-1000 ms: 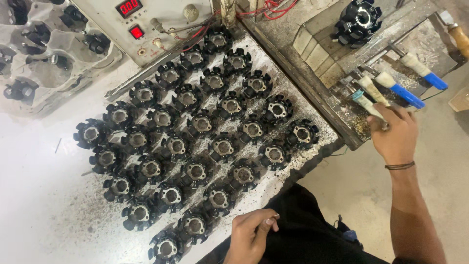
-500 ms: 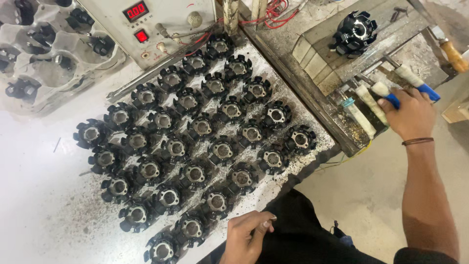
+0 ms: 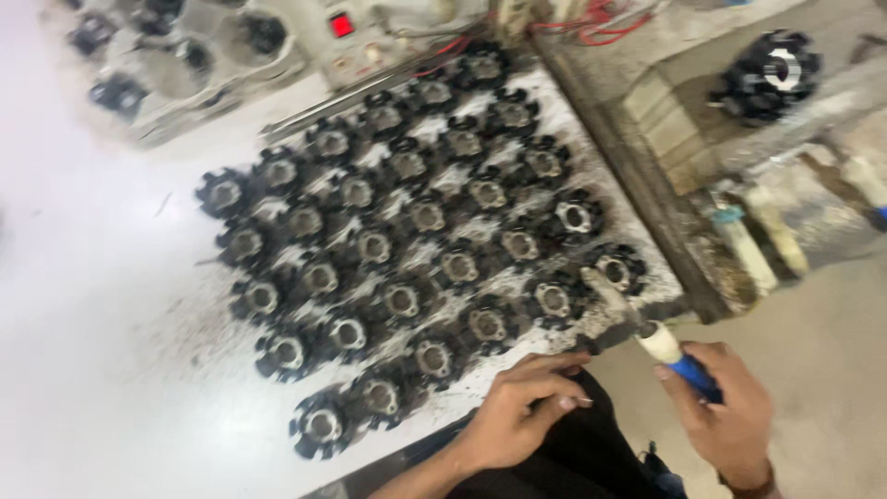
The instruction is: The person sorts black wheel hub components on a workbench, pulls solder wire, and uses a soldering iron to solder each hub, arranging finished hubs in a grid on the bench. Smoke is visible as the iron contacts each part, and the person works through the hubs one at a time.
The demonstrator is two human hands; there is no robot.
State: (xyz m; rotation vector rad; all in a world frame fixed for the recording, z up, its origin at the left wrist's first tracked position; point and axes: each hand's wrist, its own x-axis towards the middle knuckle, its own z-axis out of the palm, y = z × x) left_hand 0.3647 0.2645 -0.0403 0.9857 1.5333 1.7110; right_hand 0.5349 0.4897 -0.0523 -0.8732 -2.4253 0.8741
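Several black star-shaped metal parts [image 3: 427, 218] with round centre holes lie in rows on a white table [image 3: 102, 305]. My right hand [image 3: 725, 411] grips a paint brush [image 3: 647, 333] by its blue handle, bristles pointing at the parts by the table's near right corner. My left hand [image 3: 522, 411] rests with curled fingers on the table's front edge, just below the front row of parts, holding nothing.
A control box with a red display [image 3: 344, 26] stands at the back. A tray [image 3: 176, 65] with more black parts sits at back left. To the right is a dirty wooden bench [image 3: 684, 120] carrying another black part [image 3: 771, 74] and more brushes [image 3: 748, 245].
My right hand took a blue-handled brush from the bench at the right and brought it down to the table's near corner. The view shifted, and my left hand stayed at the front edge.
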